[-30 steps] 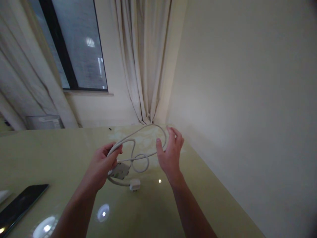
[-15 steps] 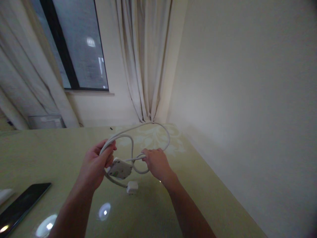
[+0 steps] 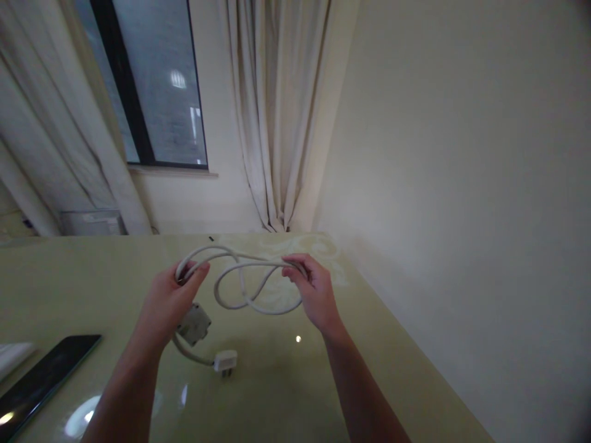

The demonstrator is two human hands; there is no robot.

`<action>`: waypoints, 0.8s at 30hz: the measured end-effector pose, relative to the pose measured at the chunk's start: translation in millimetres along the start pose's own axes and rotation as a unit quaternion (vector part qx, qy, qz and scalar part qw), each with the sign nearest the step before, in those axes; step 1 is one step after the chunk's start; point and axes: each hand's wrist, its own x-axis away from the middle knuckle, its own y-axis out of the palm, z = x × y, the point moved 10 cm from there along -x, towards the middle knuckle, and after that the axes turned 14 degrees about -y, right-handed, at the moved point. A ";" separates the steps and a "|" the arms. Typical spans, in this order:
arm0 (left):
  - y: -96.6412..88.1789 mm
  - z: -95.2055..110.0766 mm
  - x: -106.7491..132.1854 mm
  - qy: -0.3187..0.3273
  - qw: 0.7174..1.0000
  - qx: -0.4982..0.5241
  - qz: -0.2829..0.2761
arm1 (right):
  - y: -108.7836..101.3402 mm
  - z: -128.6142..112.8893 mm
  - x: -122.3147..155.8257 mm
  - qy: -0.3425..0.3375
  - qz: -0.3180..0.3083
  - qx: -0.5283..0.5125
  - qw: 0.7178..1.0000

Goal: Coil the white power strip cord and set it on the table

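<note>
A white power cable hangs in loose, crossing loops between my two hands above the table. My left hand is closed around the loops at their left end, thumb on top. At the right end, my right hand pinches the cable between thumb and fingers. Below my left hand dangles a white socket block, partly hidden by that hand. The white plug hangs lower on its short length of cable, its prongs pointing down.
A glossy pale green table spreads beneath my hands. On its left lie a black tablet-like device and a white object cut by the frame edge. A wall borders the right side; a curtain hangs behind.
My right hand has moved right and slightly up, drawing the loops out wider. My left hand has shifted a little left. The socket block and plug have swung left and lower.
</note>
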 end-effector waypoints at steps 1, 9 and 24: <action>1.5 0.9 0.3 0.002 1.000 0.001 -0.006 | -6.5 2.1 -0.5 0.001 0.034 -0.005 0.999; 27.2 15.5 14.5 -0.004 0.995 0.041 -0.089 | -38.0 29.2 7.0 0.087 0.208 -0.083 0.971; 44.1 -8.3 9.9 -0.127 0.942 0.267 -0.160 | -49.5 40.6 3.6 0.102 0.291 -0.313 0.898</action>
